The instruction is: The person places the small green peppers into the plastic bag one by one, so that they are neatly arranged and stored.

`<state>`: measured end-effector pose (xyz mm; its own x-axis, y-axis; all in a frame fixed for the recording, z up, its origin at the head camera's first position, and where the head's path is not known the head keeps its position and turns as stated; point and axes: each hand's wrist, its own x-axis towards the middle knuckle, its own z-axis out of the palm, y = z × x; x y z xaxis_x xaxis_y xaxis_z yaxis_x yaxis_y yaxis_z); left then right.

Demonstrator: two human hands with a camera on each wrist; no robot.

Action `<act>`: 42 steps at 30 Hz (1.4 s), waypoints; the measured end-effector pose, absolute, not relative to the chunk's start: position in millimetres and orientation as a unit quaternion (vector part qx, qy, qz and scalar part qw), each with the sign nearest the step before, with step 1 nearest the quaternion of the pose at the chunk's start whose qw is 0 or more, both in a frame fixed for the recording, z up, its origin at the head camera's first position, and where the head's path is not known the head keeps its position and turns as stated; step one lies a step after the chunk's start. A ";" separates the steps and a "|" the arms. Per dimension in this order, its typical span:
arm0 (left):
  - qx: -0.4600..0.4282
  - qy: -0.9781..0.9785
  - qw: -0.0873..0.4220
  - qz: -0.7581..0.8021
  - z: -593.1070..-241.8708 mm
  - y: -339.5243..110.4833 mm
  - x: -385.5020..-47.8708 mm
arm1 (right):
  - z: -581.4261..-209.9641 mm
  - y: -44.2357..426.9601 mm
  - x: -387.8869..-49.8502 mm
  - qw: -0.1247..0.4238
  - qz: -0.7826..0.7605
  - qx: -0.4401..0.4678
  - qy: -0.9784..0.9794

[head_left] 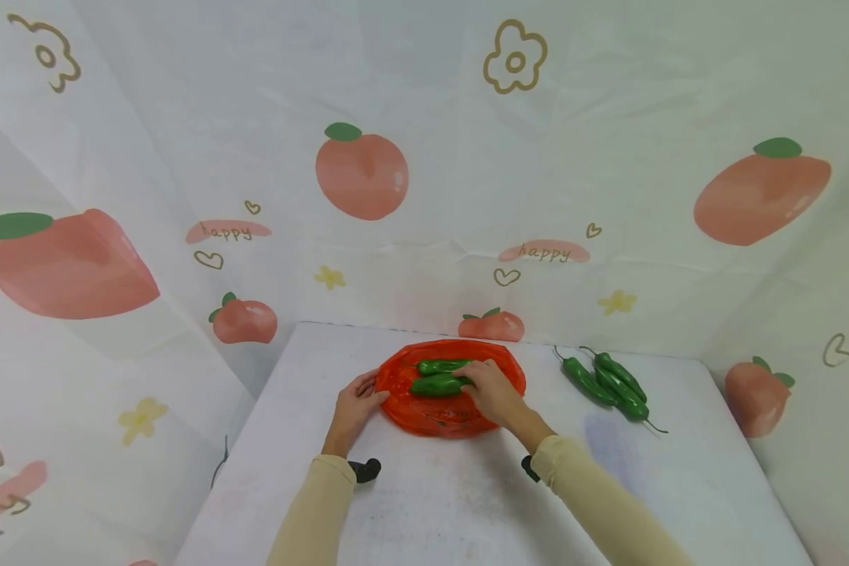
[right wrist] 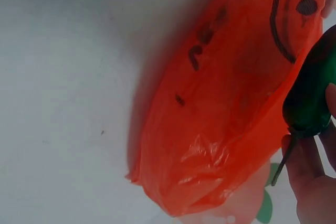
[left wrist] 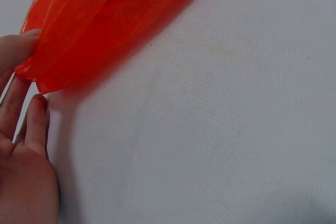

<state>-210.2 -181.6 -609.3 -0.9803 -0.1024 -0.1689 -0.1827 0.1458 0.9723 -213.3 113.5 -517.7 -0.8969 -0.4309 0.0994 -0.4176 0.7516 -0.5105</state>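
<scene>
A red plastic bag lies spread on the table with its mouth facing up. My left hand pinches the bag's left rim between thumb and fingers; the left wrist view shows the thumb over the film. In my right hand is a green chili pepper, gripped near its stem end and held over the bag's mouth. Its thin stem pokes out past the fingers in the right wrist view. Behind it, a second green pepper appears within the bag's opening, partly covered by the right hand.
Three more green peppers lie together on the white table, right of the bag. A fruit-printed white cloth rises behind the table and along both sides. Dark wrist-camera parts show at the cuffs.
</scene>
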 end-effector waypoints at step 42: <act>-0.091 0.751 0.028 0.653 -607.3 -182.0 -207.1 | -533.1 84.7 -226.9 0.111 -0.251 -0.187 0.943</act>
